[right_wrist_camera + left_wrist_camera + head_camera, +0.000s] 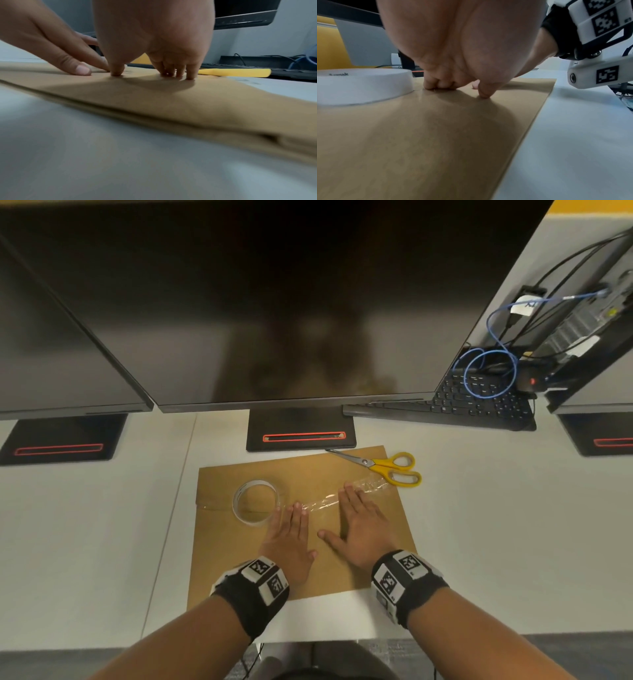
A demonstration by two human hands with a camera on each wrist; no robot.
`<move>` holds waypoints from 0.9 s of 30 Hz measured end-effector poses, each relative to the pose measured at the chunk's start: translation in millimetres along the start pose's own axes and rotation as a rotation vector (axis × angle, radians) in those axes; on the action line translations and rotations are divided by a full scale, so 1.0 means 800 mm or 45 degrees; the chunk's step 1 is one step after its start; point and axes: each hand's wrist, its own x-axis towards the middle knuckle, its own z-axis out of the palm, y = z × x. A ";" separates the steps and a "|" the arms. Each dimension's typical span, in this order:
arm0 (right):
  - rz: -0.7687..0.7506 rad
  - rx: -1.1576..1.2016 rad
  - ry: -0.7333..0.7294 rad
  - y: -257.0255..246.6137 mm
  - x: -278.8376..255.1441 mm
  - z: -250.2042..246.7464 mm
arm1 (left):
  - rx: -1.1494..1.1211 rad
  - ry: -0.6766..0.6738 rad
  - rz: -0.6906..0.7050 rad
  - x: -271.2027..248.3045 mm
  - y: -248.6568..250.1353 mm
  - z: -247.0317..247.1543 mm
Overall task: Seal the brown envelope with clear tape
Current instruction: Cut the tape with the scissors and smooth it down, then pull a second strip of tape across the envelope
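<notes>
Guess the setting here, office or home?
Most likely an office workstation: a row of monitors on a white desk, a keyboard, and a small PC with network cables behind.

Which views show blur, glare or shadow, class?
Head view: the dark monitor holds a dim reflection and straight edges bow. Left wrist view: the left hand casts a shadow on the envelope. Right wrist view: the near table is blurred.

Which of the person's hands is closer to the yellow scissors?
Right. The right hand lies just short of the scissors; the left hand is farther, beside the tape roll.
</notes>
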 end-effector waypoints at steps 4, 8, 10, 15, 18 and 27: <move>0.148 0.056 0.008 0.013 0.000 -0.010 | 0.043 -0.037 -0.010 0.004 0.002 -0.005; 0.220 0.127 0.048 0.016 0.000 -0.011 | 0.087 -0.051 -0.004 0.005 0.003 -0.011; 0.280 0.193 0.057 0.015 0.001 -0.012 | 0.095 -0.046 0.000 0.005 0.002 -0.014; 0.323 0.196 0.129 0.020 0.004 -0.023 | 0.089 -0.035 0.011 0.004 0.001 -0.020; 0.344 0.192 0.135 0.024 0.010 -0.030 | 0.110 -0.035 0.019 0.003 0.002 -0.022; 0.295 0.143 0.211 0.017 0.009 -0.033 | -0.469 0.477 -0.102 0.000 -0.064 -0.028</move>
